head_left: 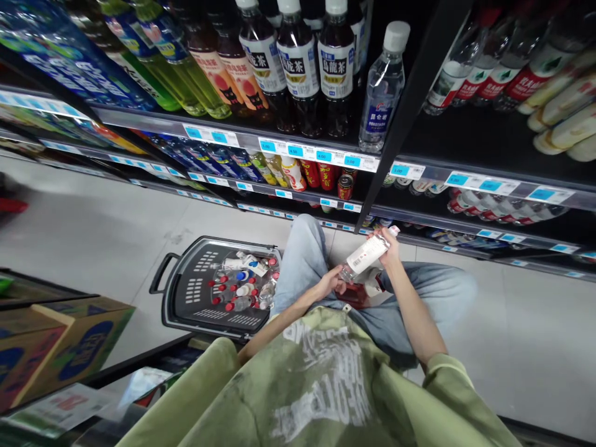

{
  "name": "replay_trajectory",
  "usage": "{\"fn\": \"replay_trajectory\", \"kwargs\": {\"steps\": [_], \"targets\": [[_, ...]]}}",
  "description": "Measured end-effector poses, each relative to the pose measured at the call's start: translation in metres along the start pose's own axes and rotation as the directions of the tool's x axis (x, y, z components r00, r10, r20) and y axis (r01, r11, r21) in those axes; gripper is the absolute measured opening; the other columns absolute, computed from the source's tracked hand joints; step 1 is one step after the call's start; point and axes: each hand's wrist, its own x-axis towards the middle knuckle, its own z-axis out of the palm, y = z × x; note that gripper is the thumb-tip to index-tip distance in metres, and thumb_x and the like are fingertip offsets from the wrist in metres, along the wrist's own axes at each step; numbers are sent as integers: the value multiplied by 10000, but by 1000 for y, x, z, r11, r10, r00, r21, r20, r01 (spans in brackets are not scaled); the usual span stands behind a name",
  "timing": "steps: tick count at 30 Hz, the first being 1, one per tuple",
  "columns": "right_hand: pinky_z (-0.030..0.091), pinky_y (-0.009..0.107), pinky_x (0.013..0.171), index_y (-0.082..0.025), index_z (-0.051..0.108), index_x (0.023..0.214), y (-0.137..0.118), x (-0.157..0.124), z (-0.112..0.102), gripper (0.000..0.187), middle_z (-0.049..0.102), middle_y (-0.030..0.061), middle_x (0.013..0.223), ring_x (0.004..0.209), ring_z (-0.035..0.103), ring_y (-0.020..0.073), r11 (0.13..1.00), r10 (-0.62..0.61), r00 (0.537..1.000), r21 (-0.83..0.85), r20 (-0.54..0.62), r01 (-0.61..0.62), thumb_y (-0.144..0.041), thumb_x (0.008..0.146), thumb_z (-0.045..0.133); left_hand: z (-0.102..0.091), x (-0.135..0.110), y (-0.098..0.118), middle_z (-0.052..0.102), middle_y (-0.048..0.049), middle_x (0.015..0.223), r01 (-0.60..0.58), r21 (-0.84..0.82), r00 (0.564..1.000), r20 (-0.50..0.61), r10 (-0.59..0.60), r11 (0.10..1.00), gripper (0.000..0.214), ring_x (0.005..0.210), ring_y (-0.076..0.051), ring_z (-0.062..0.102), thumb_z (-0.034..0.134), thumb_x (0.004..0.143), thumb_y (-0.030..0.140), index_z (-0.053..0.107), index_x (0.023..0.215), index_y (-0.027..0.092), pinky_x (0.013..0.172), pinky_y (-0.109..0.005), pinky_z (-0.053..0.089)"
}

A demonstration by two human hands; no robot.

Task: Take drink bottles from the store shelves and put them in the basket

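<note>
I squat before a drinks shelf and hold a clear bottle with a white label in both hands above my lap. My left hand grips its lower end. My right hand is closed around its capped upper end. Under the bottle, something red lies on my lap between my knees. My jeans and green shirt fill the lower middle of the view.
A dark shopping basket with several bottles stands on the floor to my left. Shelves of bottled tea, water and cans run across the top, with blue price tags. Cardboard boxes sit at the lower left.
</note>
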Motion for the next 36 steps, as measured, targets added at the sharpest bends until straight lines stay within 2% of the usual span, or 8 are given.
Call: {"fn": "replay_trajectory", "kwargs": {"steps": [4, 8, 12, 19, 24, 27, 32, 36], "targets": [[631, 296, 629, -234, 565, 661, 4, 1, 1, 348, 685, -42, 640, 592, 709, 155, 1000, 2, 999, 20, -51, -1, -341, 791, 870, 5, 4, -1, 742, -103, 1026, -128, 42, 980, -147, 133, 991, 693, 809, -188, 680, 838, 767, 624, 623, 1223, 148, 626, -258, 463], [628, 271, 638, -227, 576, 688, 7, 4, 2, 349, 696, -42, 643, 588, 709, 140, 999, 11, 989, 38, -148, -5, -338, 786, 892, 7, 8, -2, 715, -72, 1179, -283, 146, 902, -295, 315, 948, 730, 990, -188, 667, 974, 643, 393, 600, 1241, 201, 719, -240, 506], [644, 286, 675, -226, 586, 722, 7, 5, 2, 347, 713, -39, 664, 597, 721, 145, 1000, 30, 984, 8, -177, -29, -367, 805, 892, 3, 10, -4, 731, -41, 972, -261, 120, 917, -278, 285, 958, 758, 707, -132, 627, 949, 676, 428, 580, 1284, 167, 602, -233, 441], [662, 357, 755, -234, 585, 701, 3, 0, 1, 298, 719, -26, 692, 655, 744, 183, 999, 34, 999, -38, -41, -35, -319, 793, 856, 0, 6, -2, 696, -65, 720, -119, 3, 986, -120, 118, 993, 749, 425, -84, 447, 521, 896, 833, 663, 1019, 108, 449, -238, 283], [649, 336, 735, -236, 538, 644, 5, -2, 3, 360, 675, -31, 649, 644, 718, 171, 997, 47, 998, -62, 29, -45, -298, 758, 874, -1, 6, 0, 621, -71, 561, 41, -8, 993, -108, -42, 999, 847, 436, -126, 488, 307, 913, 902, 647, 839, 130, 414, -239, 268], [640, 315, 703, -237, 521, 629, 7, 0, 3, 406, 652, -37, 619, 625, 702, 160, 997, 47, 999, -59, 24, -46, -333, 759, 894, 1, 7, -1, 703, -122, 696, 5, -11, 991, -130, -7, 1000, 800, 554, -161, 613, 414, 897, 879, 658, 861, 118, 474, -242, 390], [606, 270, 612, -234, 526, 633, 11, 4, 1, 450, 663, -42, 603, 599, 702, 153, 996, 6, 998, -83, -69, -12, -374, 722, 945, 6, 9, -5, 737, -78, 982, -183, 48, 936, -298, 189, 982, 680, 824, -212, 712, 844, 773, 591, 599, 1254, 177, 591, -256, 522], [622, 288, 642, -236, 534, 658, 12, 6, 2, 442, 675, -42, 600, 586, 704, 156, 995, 37, 988, -81, -153, -50, -379, 725, 947, 7, 9, -6, 720, -22, 952, -188, 87, 922, -329, 206, 978, 796, 679, -148, 666, 937, 682, 514, 552, 1308, 208, 541, -229, 477]]}}
